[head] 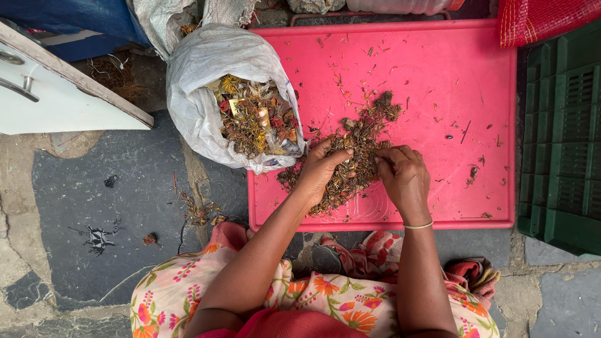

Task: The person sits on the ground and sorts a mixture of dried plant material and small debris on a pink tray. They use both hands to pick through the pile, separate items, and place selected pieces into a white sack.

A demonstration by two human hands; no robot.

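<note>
A pile of dried brown flower waste (360, 147) lies on a large pink plastic tray (438, 75) set on the stone floor. My left hand (318, 169) rests on the pile's left side, fingers curled into the petals. My right hand (404, 175) is on the pile's right side, fingertips pinched into the dried bits. A thin bangle sits on my right wrist. An open white sack (213, 69) full of wilted orange and yellow flowers (256, 119) lies at the tray's left edge, its mouth facing the pile.
A dark green plastic crate (563, 138) stands right of the tray. A red mesh bag (544, 19) lies at the top right. A white board (50, 94) leans at the left. Flower scraps (200, 213) dot the grey stone floor. Floral cloth covers my lap.
</note>
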